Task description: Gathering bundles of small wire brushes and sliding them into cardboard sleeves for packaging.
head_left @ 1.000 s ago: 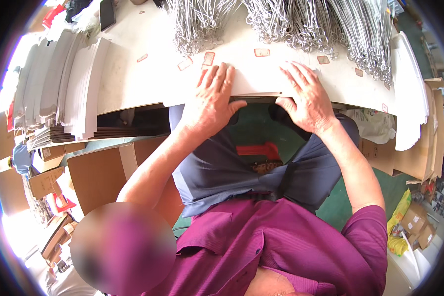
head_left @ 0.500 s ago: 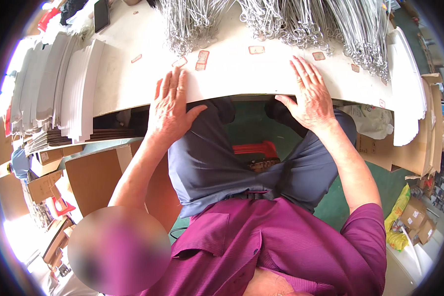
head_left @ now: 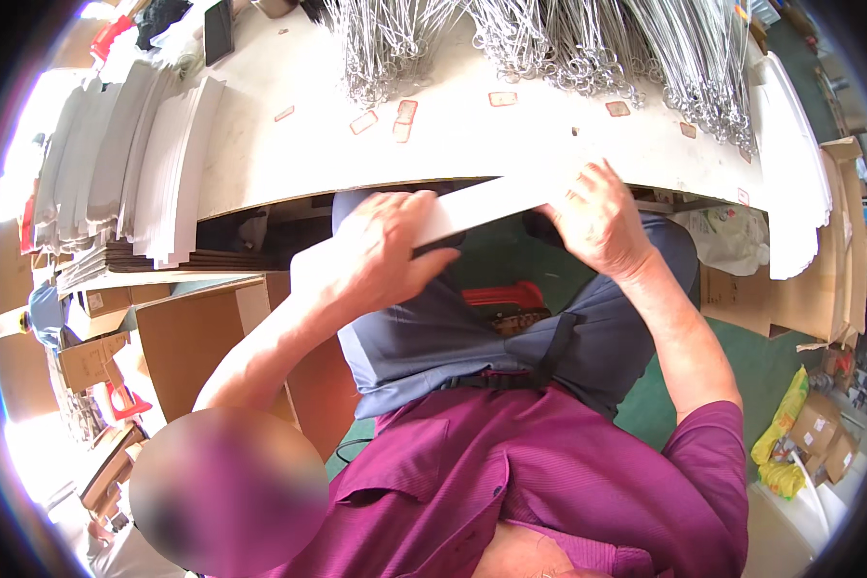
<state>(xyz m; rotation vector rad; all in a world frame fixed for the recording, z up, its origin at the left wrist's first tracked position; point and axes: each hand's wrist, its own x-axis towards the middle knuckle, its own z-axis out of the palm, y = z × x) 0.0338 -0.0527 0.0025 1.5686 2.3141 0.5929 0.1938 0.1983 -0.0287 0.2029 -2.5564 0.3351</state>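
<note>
A long white strip [head_left: 477, 210], which looks like folded paper or card, spans the gap between my hands at the table's front edge. Its right end is in my right hand [head_left: 599, 220], whose fingers curl round it. At the other end, my left hand [head_left: 380, 249] has its fingers bent over the strip, with the thumb sticking out below. The strip tilts, its right end higher and farther away. Beyond it lies the white tabletop [head_left: 308, 154], with several small red-bordered labels, one of them this label [head_left: 503, 98].
Bundles of metal wires with looped ends [head_left: 588, 58] lie along the far side. Stacked white card sheets [head_left: 169, 173] stand at the left, more white sheets [head_left: 795, 173] at the right. A phone [head_left: 219, 31] lies far left. Cardboard boxes [head_left: 197, 337] sit below the table.
Both hands were flat on the white surface with fingers stretched. Now they have closed on the white strip, the left hand moving right and nearer to me, and the strip has come into view between them.
</note>
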